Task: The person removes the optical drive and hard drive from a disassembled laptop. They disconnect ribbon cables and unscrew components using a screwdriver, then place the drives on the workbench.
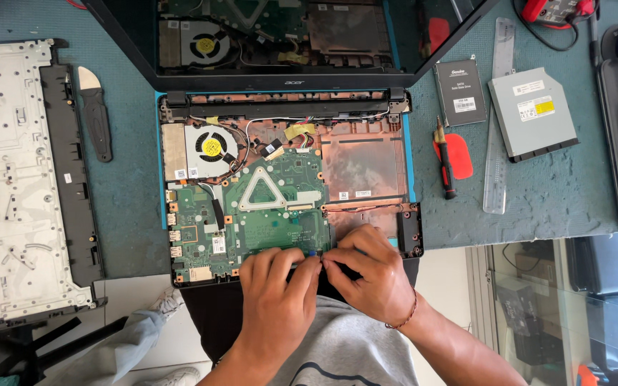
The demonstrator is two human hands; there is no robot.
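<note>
Your 2 hands meet at the near edge of the green motherboard [252,214]. Your left hand [277,300] and right hand [370,275] both pinch a small blue-tipped part [315,253].

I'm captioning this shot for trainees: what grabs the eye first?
The opened black laptop base at centre, its green motherboard and round cooling fan bared. The left hand and right hand meet at its near edge. The grey removed keyboard cover lies far left.

board [280,207]: matt green PCB | fan [210,149]: metal fins | mat [552,186]: rough teal cloth
</note>
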